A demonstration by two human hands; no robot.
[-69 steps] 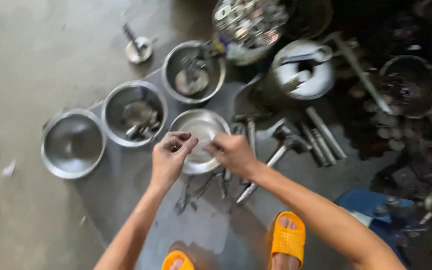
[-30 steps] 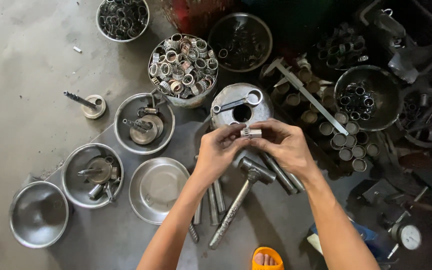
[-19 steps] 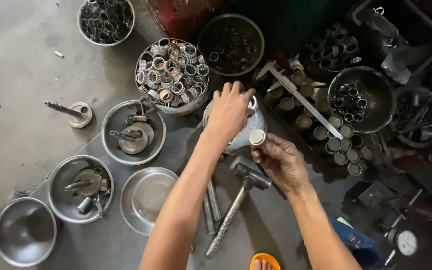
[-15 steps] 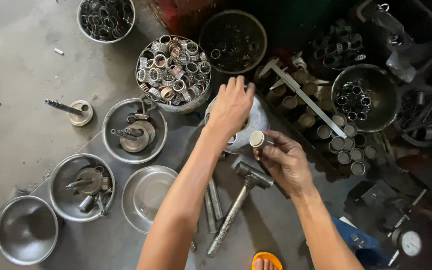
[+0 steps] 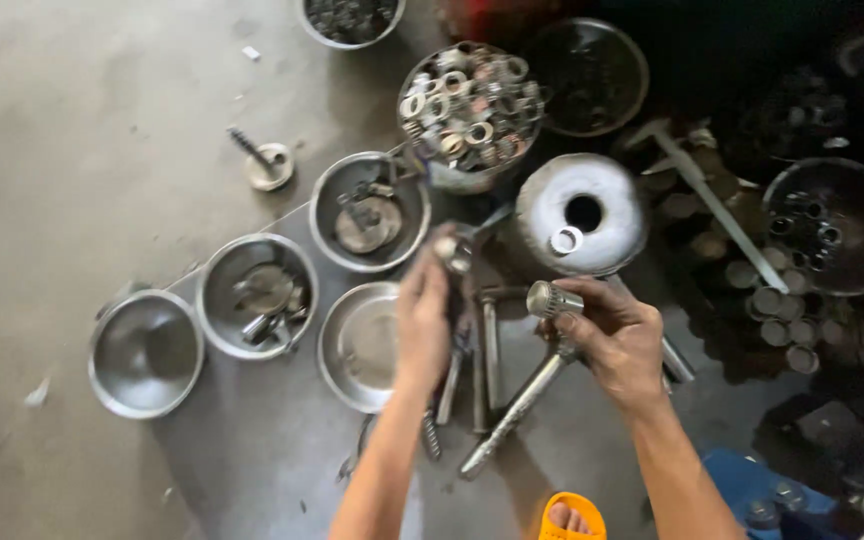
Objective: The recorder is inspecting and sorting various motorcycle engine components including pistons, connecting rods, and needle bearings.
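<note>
Steel, dull and ridged, is what the right hand (image 5: pixel 620 345) pinches: a short knurled cylinder (image 5: pixel 553 298) held between thumb and fingertips, lifted clear above the grey mat (image 5: pixel 252 450) on the concrete floor (image 5: pixel 72 120). The left hand (image 5: pixel 424 320) is raised beside it, its fingers closed narrowly on a small round metal part (image 5: pixel 454 253), blurred, so I cannot tell just what it is. Both pieces are in the air, near each other but apart; neither is joined to the other or set down in any bowl, so whatever fitting these two get looks to me not yet done. Right under the hands lie long steel rods and a hammer-like tool (image 5: pixel 512 415), side by side on the mat. Just beyond the hands stands a white domed block (image 5: pixel 580 212) with a dark hole in its top and a small ring (image 5: pixel 565 240) lying on it. Along the mat's left edge sit four steel bowls: an empty one (image 5: pixel 144 352) at the far left, one with odd parts (image 5: pixel 257 295), a shallow, nearly empty one (image 5: pixel 362 345) touching the left wrist's line, and one holding a disc (image 5: pixel 369 212). Farther off a bowl heaped with rings (image 5: pixel 467 110) crowds the block, and dark bowls and loose cylinders clutter the right side, leaving little free room there.
</note>
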